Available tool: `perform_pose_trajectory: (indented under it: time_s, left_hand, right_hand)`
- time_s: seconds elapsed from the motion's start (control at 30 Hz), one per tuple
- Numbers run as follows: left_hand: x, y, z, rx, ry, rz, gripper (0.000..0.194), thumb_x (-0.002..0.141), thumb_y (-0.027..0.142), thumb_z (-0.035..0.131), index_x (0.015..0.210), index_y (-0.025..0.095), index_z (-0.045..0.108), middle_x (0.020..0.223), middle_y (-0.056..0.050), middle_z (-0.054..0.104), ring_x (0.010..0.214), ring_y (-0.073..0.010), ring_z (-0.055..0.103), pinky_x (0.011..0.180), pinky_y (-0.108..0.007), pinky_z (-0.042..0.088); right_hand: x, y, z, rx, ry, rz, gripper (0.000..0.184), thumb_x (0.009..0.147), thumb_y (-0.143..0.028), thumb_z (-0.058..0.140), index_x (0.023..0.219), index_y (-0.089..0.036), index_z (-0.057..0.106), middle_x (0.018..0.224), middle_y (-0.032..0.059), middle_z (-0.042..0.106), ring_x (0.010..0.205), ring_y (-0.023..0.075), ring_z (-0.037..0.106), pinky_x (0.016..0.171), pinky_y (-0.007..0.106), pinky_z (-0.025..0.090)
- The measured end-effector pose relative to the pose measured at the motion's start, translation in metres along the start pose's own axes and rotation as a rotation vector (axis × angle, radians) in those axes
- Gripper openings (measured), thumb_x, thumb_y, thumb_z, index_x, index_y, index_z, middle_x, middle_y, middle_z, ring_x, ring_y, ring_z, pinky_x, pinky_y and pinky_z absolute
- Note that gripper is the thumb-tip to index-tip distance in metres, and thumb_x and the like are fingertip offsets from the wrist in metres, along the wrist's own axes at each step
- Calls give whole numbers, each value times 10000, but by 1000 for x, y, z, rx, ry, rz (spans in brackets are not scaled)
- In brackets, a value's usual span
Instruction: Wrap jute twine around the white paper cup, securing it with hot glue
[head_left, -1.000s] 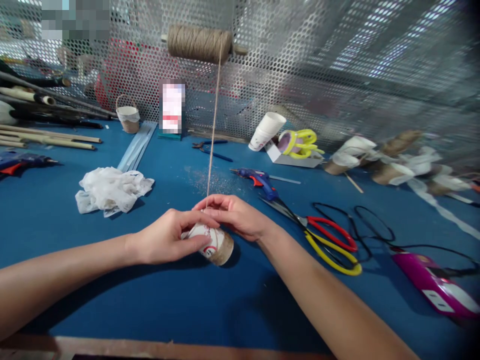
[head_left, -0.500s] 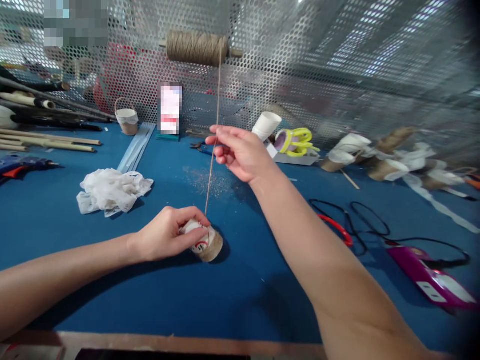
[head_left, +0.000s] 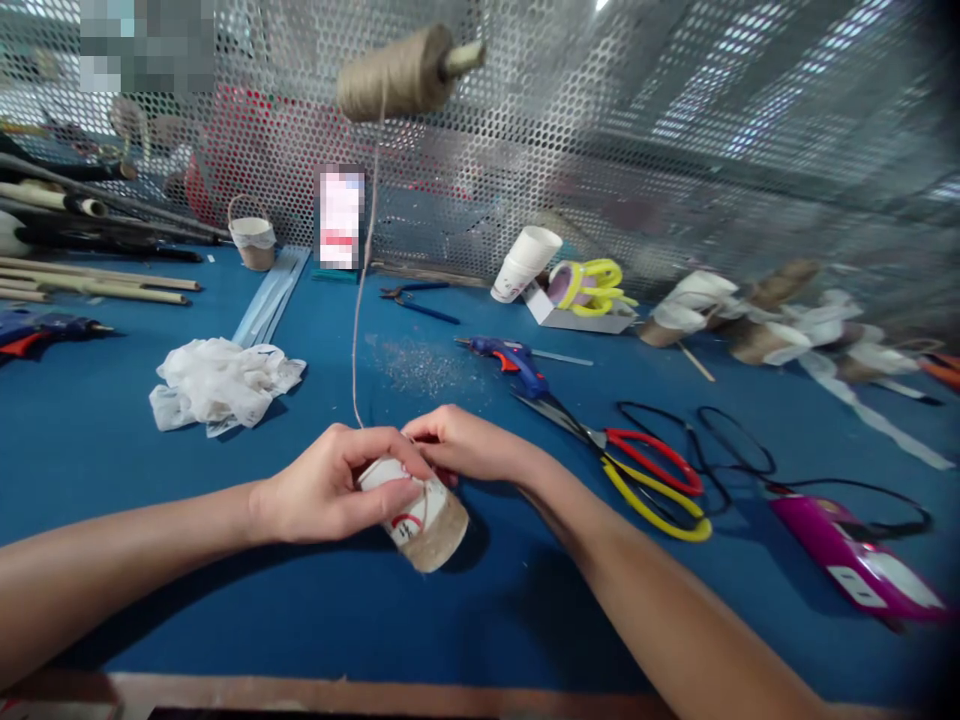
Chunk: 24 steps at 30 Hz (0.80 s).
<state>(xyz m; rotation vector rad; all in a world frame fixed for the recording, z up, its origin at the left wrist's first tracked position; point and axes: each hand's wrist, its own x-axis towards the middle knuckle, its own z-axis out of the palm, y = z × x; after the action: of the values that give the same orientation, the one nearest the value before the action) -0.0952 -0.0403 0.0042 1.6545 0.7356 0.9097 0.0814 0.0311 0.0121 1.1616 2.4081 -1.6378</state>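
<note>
My left hand (head_left: 337, 485) is closed on a white paper cup (head_left: 412, 520) that lies tilted above the blue table, its lower part wrapped in brown twine. A strand of the twine (head_left: 361, 300) runs slackly from the spool (head_left: 397, 75) down behind my left hand. My right hand (head_left: 457, 445) is at the far side of the cup with its fingers curled in. Its fingertips are partly hidden, so what they pinch cannot be made out.
Right of the cup lie scissors (head_left: 637, 460) and a glue gun (head_left: 517, 362). Pliers (head_left: 420, 300), stacked cups (head_left: 529, 260) and a white box (head_left: 581, 318) stand behind. Crumpled white fabric (head_left: 225, 385) is at left; a purple device (head_left: 855, 555) with a cord is at right.
My right hand has come down from the raised strand to the cup. The strand has slackened and shifted left, and the spool has tilted. The cup has turned slightly and moved nearer in my left hand.
</note>
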Motion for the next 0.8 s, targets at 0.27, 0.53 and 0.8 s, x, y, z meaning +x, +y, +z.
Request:
perform_pose_trajectory:
  time_s: [0.27, 0.53, 0.8]
  left_hand:
    - [-1, -8, -3, 114, 156, 6, 170, 827, 260, 555, 895, 117, 617, 735, -44, 654, 558, -90, 521, 524, -187, 428]
    - [9, -25, -10, 273, 295, -82, 209, 828, 310, 535, 926, 142, 611, 882, -65, 691, 717, -147, 617, 650, -245, 477]
    - [7, -24, -12, 399, 257, -99, 217, 830, 311, 510, 927, 152, 620, 826, -44, 691, 636, -124, 588, 578, -221, 456]
  right_hand:
    - [-6, 5, -4, 60, 94, 23, 209, 814, -212, 502, 917, -129, 663, 617, -14, 558, 448, 66, 448, 407, 190, 355]
    - [-18, 10, -25, -203, 765, 16, 342, 856, -345, 454, 1065, -150, 642, 717, 42, 652, 544, 130, 547, 512, 254, 428]
    - [-19, 54, -98, -486, 997, 535, 183, 736, -199, 571, 812, -90, 697, 792, 151, 686, 768, 262, 626, 638, 311, 421]
